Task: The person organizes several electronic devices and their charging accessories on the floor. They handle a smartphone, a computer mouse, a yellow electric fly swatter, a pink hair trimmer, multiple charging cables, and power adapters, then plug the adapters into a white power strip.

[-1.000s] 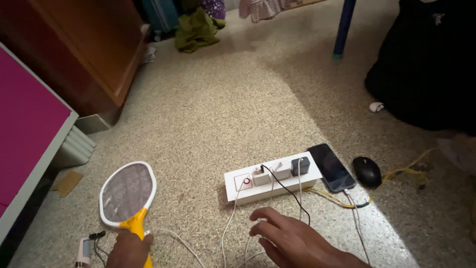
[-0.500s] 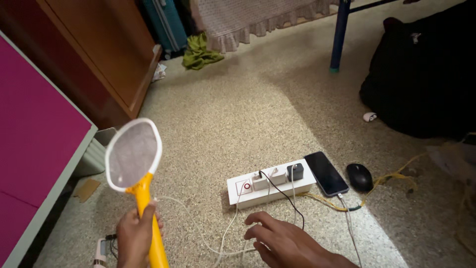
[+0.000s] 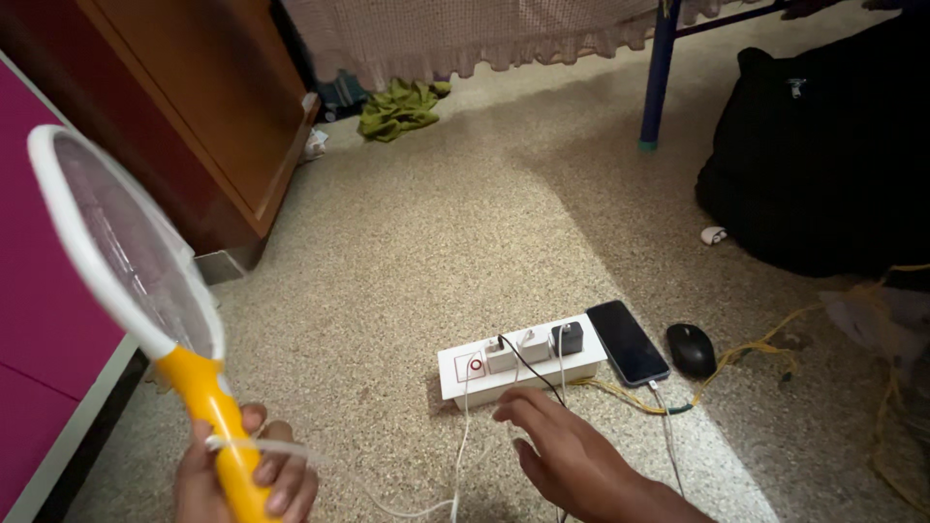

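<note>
- The left hand (image 3: 247,475) is clenching the yellow handle of the racket-shaped electric swatter (image 3: 126,257), holding it lifted off the floor (image 3: 436,223), with the white-rimmed mesh head tilting toward 11 o'clock.
- A white cable (image 3: 329,465) is running from the swatter handle, at the left hand, down toward 5 o'clock, where it is leaving the bottom edge of the view.
- The right hand (image 3: 572,455) is hovering released, fingers spread and grasping nothing, just at 6 o'clock of the white power strip (image 3: 518,360).
- The power strip is lying on the floor near the centre, carrying two white adapters and one dark adapter; a black cable and white cables are trailing from it toward the right hand.
- Step in hand, as a judgement: the swatter is being handled on its lead while the free hand is working toward the strip or its cables.
- Next move, as a judgement: it is calling for the right hand to pick out the one correct cable or adapter among several lying close together.
- A dark phone (image 3: 628,341) is lying touching the strip at its 3 o'clock end; a black mouse (image 3: 692,349) is sitting just beside the phone.
- Hidden or unclear: the lower handle end is being cut off by the frame, and the left palm is facing away.
- Which adapter the swatter cable is feeding cannot be told.
- The black bag (image 3: 823,145) at 2 o'clock is showing no detail in shadow.
</note>
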